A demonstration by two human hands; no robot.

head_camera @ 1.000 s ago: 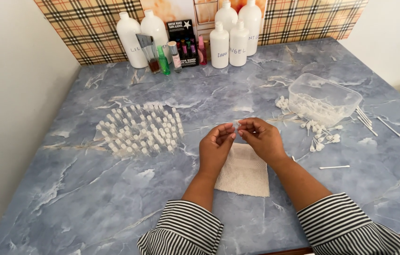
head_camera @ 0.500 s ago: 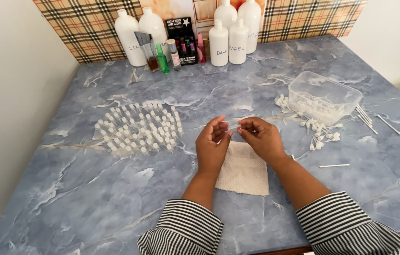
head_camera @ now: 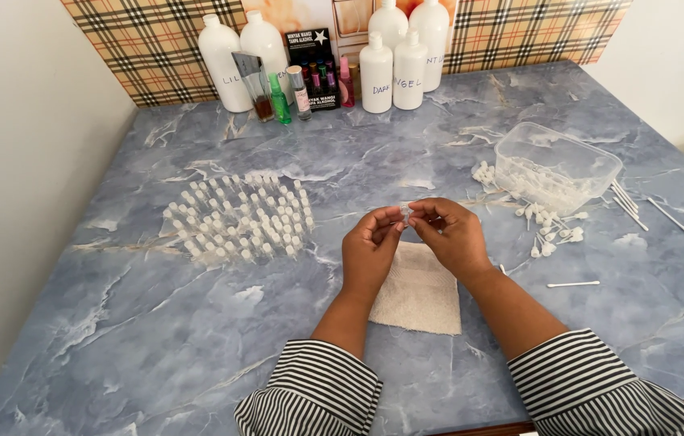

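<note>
Hands (head_camera: 411, 238) on tiny vial (head_camera: 406, 213) — mid-table (head_camera: 116, 339)

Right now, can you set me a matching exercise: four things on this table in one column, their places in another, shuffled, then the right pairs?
Things:
1. small clear vial
2. white cloth
3. clear plastic tub
4. tall white bottles

Places:
A. at the back edge of the marble table, against the plaid wall
B. pinched between the fingers of the left hand and the right hand
C. far right, with small white caps strewn beside it
D. flat on the table, under the two wrists

Pairs: 1-B, 2-D, 3-C, 4-A
</note>
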